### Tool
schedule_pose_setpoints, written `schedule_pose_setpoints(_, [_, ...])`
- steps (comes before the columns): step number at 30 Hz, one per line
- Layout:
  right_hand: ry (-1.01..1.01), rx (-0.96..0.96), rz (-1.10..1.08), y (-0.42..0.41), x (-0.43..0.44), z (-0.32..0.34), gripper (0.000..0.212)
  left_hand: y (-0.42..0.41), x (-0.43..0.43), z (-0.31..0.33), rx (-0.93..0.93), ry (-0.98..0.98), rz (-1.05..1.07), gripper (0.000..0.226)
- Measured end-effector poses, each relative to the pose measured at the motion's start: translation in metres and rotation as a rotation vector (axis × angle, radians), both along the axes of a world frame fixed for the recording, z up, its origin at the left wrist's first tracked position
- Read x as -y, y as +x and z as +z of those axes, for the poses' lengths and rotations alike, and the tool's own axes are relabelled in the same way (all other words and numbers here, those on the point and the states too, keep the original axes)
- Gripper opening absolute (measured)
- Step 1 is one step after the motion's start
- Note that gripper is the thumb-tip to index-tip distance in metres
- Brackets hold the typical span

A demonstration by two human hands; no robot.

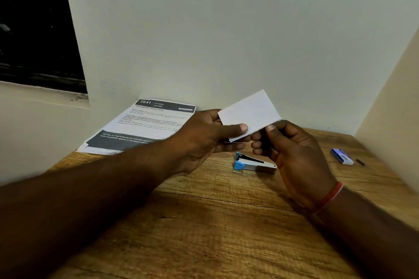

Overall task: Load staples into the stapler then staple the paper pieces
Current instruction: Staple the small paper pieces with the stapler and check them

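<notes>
The wooden tabletop [204, 222] holds everything. At its back left lie some printed sheets [147, 124]. Above the tabletop, our left grip [204, 140] pinches the paper pieces [249, 113], thumb on top and fingers under. Our right grip [292, 152] pinches their lower right edge. So the paper pieces are up in the air, held by both grips.

The stapler [254, 164] lies on the tabletop right under them, and neither grip holds it. It lies sideways, blue end to the left and shiny end to the right, closest to our right grip. We think that grip should let go and reach down for it. We cannot tell if the stapler has staples inside.

The blue staple box [342, 156] sits well off to the right, with a small dark bit [360, 162] just beside it.
</notes>
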State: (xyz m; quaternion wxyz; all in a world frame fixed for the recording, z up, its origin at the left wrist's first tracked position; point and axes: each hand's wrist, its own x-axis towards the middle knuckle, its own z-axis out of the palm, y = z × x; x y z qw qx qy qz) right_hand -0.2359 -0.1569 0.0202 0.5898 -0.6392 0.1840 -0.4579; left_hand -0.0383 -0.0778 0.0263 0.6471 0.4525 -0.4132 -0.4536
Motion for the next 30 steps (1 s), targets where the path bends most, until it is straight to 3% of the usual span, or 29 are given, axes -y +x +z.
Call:
schedule_pose_setpoints(4, [0.113,0.052,0.024,-0.001,0.000,0.003,0.026,0.001,-0.005,0.002,0.133,-0.025,0.119,0.049])
schedule_pose_setpoints(7, [0.080,-0.009,-0.050,-0.001,0.000,0.000,0.035,-0.001,-0.007,0.002,0.248,-0.064,0.138,0.047])
schedule_pose_setpoints(14, [0.046,-0.090,-0.157,-0.004,0.007,-0.004,0.030,-0.003,-0.005,0.002,0.413,-0.037,0.170,0.051])
schedule_pose_setpoints(18, [0.070,-0.082,-0.150,-0.004,0.008,-0.003,0.029,-0.001,-0.004,0.002,0.430,-0.030,0.167,0.051])
schedule_pose_setpoints(24, [0.037,-0.135,-0.193,-0.009,0.013,-0.003,0.025,0.004,0.000,-0.002,0.433,-0.001,0.198,0.032])
schedule_pose_setpoints(30, [-0.016,-0.194,-0.229,-0.008,0.015,-0.002,0.024,0.007,0.002,0.000,0.438,0.014,0.181,0.035])
